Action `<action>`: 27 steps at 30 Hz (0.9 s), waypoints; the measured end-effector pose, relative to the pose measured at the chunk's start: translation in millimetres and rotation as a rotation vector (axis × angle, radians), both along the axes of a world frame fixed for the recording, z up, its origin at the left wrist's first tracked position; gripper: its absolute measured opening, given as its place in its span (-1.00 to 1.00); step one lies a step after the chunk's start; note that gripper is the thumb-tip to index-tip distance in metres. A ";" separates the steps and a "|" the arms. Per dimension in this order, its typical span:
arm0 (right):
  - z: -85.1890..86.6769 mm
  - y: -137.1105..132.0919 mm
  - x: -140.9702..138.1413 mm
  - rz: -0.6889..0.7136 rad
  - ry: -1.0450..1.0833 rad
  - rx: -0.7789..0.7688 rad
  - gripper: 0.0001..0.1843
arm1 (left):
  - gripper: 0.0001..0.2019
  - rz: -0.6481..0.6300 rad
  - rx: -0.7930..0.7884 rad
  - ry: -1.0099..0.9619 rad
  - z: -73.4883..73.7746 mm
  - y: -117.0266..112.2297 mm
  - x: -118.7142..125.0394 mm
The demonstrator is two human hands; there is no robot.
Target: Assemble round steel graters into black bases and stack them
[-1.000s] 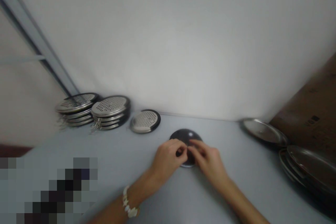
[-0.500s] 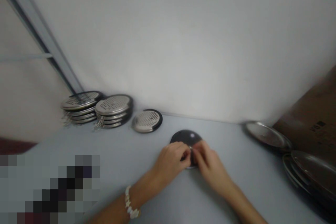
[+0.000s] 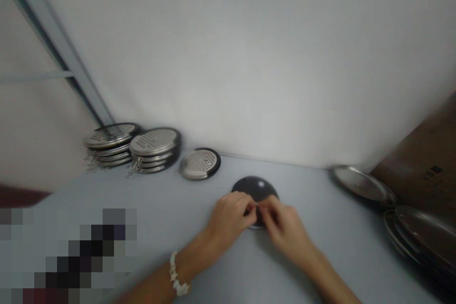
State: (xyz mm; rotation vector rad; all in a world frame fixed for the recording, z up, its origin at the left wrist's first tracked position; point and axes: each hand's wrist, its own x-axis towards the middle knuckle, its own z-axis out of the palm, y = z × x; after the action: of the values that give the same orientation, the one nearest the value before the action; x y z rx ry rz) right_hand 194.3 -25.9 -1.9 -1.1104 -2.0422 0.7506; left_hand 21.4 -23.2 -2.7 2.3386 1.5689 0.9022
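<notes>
Fingertips of bare left hand and right hand pinch a tiny, indistinct piece over a glossy, round black disc.

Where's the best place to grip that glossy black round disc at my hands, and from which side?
Probably by its outer edge, pinched from left and right: the glossy black round disc has a smooth-looking top, and the left hand and right hand flank it. Its middle is partly hidden.
</notes>
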 end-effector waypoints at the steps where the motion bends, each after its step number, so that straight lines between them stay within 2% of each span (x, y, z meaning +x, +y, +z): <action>1: 0.3 0.1 -0.2 -0.010 0.030 -0.006 -0.80 | -0.90 0.002 -0.014 -0.036 1.7 -0.1 0.2; 6: 3.4 3.5 -1.1 -0.101 0.317 -0.123 -0.74 | -0.88 -0.076 -0.143 -0.364 15.4 1.5 -0.3; 9: 5.2 6.3 -1.9 -0.094 0.504 -0.222 -0.69 | -0.88 -0.179 -0.252 -0.524 22.0 2.4 -1.0; 11: 6.0 6.8 -3.1 -0.075 0.558 -0.268 -0.66 | -0.89 -0.226 -0.302 -0.576 24.5 2.0 -1.1; 13: 6.3 5.8 -4.8 -0.062 0.557 -0.295 -0.64 | -0.89 -0.254 -0.334 -0.580 25.4 0.8 -0.8; 16: 6.1 3.5 -7.4 -0.053 0.518 -0.305 -0.62 | -0.86 -0.225 -0.321 -0.514 23.1 -1.2 -0.1; 22: 2.9 4.3 -9.1 -0.022 0.504 -0.288 -0.62 | -0.78 -0.093 -0.115 -0.291 11.1 0.7 -1.3; 24: 0.4 6.3 -8.5 -0.024 0.517 -0.282 -0.63 | -0.76 -0.099 -0.098 -0.274 10.9 2.8 -3.2; 27: -3.4 9.8 -6.8 -0.051 0.562 -0.258 -0.64 | -0.82 -0.181 -0.138 -0.334 15.3 5.3 -5.7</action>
State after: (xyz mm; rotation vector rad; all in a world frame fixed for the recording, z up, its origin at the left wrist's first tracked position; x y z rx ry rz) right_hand 187.5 -16.1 -5.3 -0.9453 -1.4681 1.1728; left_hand 15.6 -17.8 12.6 2.0656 1.2255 1.0398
